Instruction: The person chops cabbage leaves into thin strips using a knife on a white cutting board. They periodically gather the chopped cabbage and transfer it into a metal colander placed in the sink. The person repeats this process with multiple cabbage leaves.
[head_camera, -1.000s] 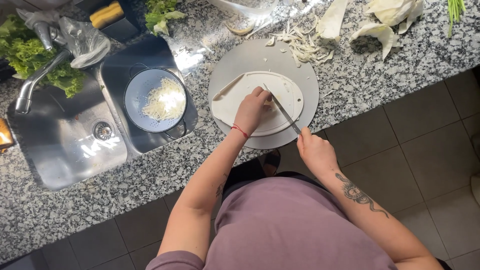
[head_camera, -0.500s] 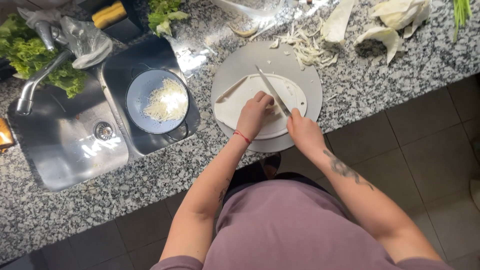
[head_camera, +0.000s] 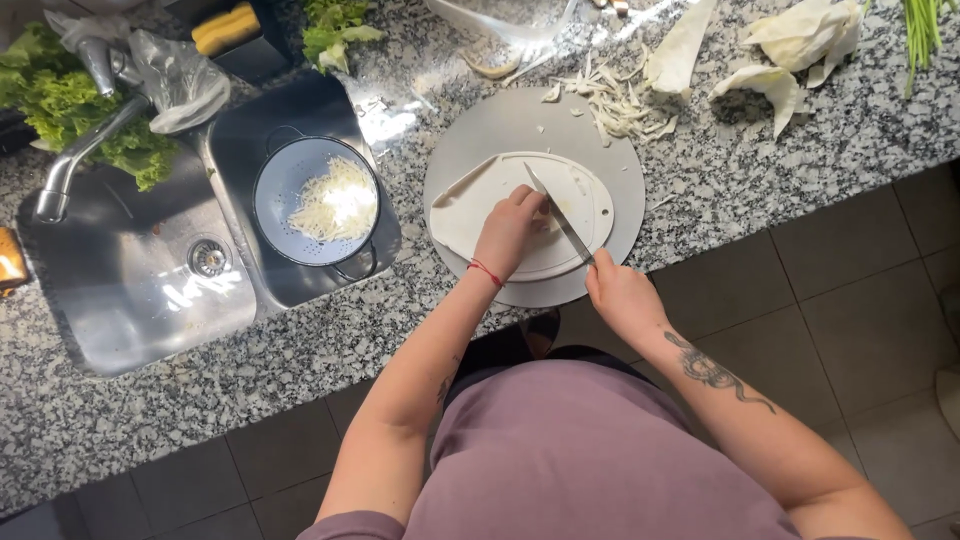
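Head view, left hand (head_camera: 510, 232) pressing cabbage leaf (head_camera: 470, 205), right hand (head_camera: 620, 295) gripping knife (head_camera: 558, 215), handle hidden.

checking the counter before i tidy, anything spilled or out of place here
Yes: cabbage shreds have strayed off the round cutting board onto the granite counter. Nothing looks damaged; left hand steadies the cabbage leaf, right hand holds the knife.
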